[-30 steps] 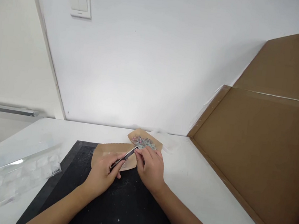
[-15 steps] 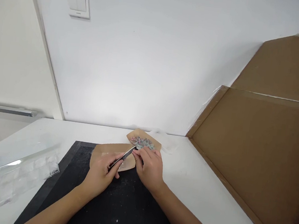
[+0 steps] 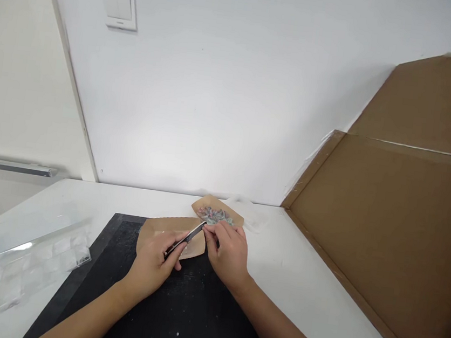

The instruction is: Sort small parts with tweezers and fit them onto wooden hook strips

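Note:
My left hand (image 3: 158, 256) is closed around a slim black slab with a light edge (image 3: 190, 236), phone-like in outline and held tilted, its far end up to the right. At that far end, my right hand (image 3: 227, 249) pinches its fingertips together against the slab's tip. Whatever sits between those fingertips is too small to make out. Under and behind the hands lies a brown paper tray (image 3: 149, 232) with small clear bits in it. Just beyond my right hand is a smaller brown tray (image 3: 202, 204) holding a heap of pink and grey-green pieces (image 3: 214, 215).
A black mat (image 3: 176, 315) covers the front of the white table (image 3: 303, 275). At left lies a clear compartment box (image 3: 26, 271). Crumpled clear plastic (image 3: 254, 218) rests by the wall. A cardboard panel (image 3: 398, 221) borders the right side.
Hands and slab keep nearly the same pose. The right fingertips have shifted slightly at the slab's far end, and the whole view has drifted a little.

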Available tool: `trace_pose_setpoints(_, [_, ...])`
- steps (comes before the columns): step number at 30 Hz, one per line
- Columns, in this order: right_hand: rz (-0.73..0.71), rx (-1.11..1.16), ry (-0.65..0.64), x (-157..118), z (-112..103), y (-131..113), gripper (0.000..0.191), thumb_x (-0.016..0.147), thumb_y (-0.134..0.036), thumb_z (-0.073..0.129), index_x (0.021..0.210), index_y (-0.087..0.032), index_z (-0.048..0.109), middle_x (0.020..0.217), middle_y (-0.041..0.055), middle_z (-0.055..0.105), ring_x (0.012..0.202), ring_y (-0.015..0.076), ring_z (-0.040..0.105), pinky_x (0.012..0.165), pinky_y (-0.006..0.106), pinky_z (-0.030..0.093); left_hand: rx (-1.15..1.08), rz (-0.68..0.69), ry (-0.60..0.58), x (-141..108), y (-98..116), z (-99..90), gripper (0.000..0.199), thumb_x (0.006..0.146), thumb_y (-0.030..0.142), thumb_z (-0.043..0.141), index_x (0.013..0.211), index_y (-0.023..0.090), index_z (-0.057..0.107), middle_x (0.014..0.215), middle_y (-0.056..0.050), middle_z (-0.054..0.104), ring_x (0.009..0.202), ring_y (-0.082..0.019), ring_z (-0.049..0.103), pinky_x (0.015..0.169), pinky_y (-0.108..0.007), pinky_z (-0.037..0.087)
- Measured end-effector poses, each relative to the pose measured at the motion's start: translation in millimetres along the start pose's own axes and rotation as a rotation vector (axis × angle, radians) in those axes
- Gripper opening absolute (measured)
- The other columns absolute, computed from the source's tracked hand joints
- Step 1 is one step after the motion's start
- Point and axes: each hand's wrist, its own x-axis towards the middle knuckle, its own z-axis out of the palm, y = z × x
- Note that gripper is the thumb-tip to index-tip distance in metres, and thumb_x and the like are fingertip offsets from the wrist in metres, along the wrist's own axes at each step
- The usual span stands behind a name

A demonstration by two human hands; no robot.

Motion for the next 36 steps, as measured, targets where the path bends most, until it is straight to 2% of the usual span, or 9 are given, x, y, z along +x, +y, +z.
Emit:
trace_pose_setpoints(3, [-0.003, 0.020, -0.021, -0.4, 0.6, -1.0, 0.019, 0.103, -0.024, 0.054, 0.086, -0.021, 0.064, 0.075, -0.0001, 0.065, 0.068, 0.0151, 0.058, 0.075, 0.033, 0.036, -0.011, 0.003, 0.001, 0.1, 0.1, 0.3, 0.037, 0.103, 0.035, 0.051, 0.136, 0.023, 0.065, 0.070, 0.003, 0.073, 0.059, -0.014, 0.068, 0.076, -0.027, 0.051])
trace_pose_setpoints(8, [-0.087, 0.055, -0.106, -2.8, -1.1, -12.0, 0.017, 0.103, -0.023, 0.053, 0.092, -0.021, 0.065, 0.075, 0.0000, 0.064, 0.070, 0.0153, 0.059, 0.075, 0.033, 0.035, -0.026, -0.007, -0.016, 0.8, -1.0, 0.1, 0.038, 0.104, 0.036, 0.050, 0.138, 0.025, 0.063, 0.079, 0.002, 0.074, 0.060, -0.012, 0.068, 0.076, -0.026, 0.051])
trace_pose_setpoints(12, [-0.047, 0.033, -0.064, -1.6, -1.7, -9.5, 0.018, 0.103, -0.024, 0.054, 0.089, -0.021, 0.065, 0.073, -0.0005, 0.063, 0.068, 0.0146, 0.058, 0.074, 0.033, 0.035, -0.001, 0.002, -0.014, 0.2, -1.0, -0.8, 0.038, 0.104, 0.036, 0.050, 0.138, 0.024, 0.063, 0.067, 0.003, 0.070, 0.063, -0.014, 0.069, 0.076, -0.026, 0.050])
trace_pose_setpoints(15, [-0.005, 0.018, -0.013, 0.6, -1.2, -2.5, 0.018, 0.103, -0.025, 0.055, 0.088, -0.021, 0.064, 0.074, -0.0006, 0.065, 0.067, 0.0143, 0.058, 0.074, 0.033, 0.035, -0.014, 0.018, -0.007, -0.1, -0.9, -0.6, 0.037, 0.104, 0.034, 0.050, 0.136, 0.023, 0.064, 0.076, 0.001, 0.073, 0.061, -0.013, 0.068, 0.076, -0.027, 0.051])
trace_pose_setpoints(19, [-0.004, 0.011, -0.011, 1.5, -1.0, -1.8, 0.018, 0.103, -0.024, 0.054, 0.087, -0.021, 0.063, 0.074, -0.0005, 0.064, 0.067, 0.0146, 0.058, 0.075, 0.032, 0.036, -0.044, 0.035, -0.008, 1.0, -1.4, 0.3, 0.038, 0.103, 0.033, 0.050, 0.138, 0.025, 0.063, 0.091, -0.001, 0.076, 0.057, -0.011, 0.067, 0.078, -0.028, 0.054])
trace_pose_setpoints(25, [-0.085, 0.048, -0.100, -2.9, -1.1, -17.2, 0.017, 0.103, -0.022, 0.053, 0.089, -0.021, 0.064, 0.074, -0.0002, 0.063, 0.070, 0.0149, 0.058, 0.076, 0.031, 0.036, -0.030, 0.029, -0.007, 0.8, -2.0, 0.7, 0.037, 0.104, 0.032, 0.050, 0.138, 0.027, 0.063, 0.085, 0.000, 0.075, 0.060, -0.012, 0.067, 0.080, -0.028, 0.052])
trace_pose_setpoints(32, [-0.005, -0.006, -0.007, 1.0, -1.2, -2.4, 0.021, 0.103, -0.025, 0.054, 0.085, -0.021, 0.063, 0.072, -0.0006, 0.063, 0.066, 0.0145, 0.056, 0.075, 0.032, 0.036, -0.033, 0.017, -0.015, 0.4, -1.1, 0.0, 0.036, 0.104, 0.034, 0.050, 0.135, 0.025, 0.065, 0.086, 0.000, 0.075, 0.060, -0.012, 0.067, 0.078, -0.028, 0.052])
trace_pose_setpoints(36, [0.005, 0.004, -0.015, 1.9, -1.3, -1.4, 0.020, 0.103, -0.023, 0.054, 0.085, -0.021, 0.062, 0.073, -0.0004, 0.063, 0.067, 0.0148, 0.056, 0.076, 0.033, 0.036, -0.031, 0.020, -0.016, 0.5, -0.3, -0.3, 0.037, 0.104, 0.033, 0.050, 0.138, 0.026, 0.063, 0.083, 0.001, 0.073, 0.061, -0.012, 0.068, 0.079, -0.028, 0.051])
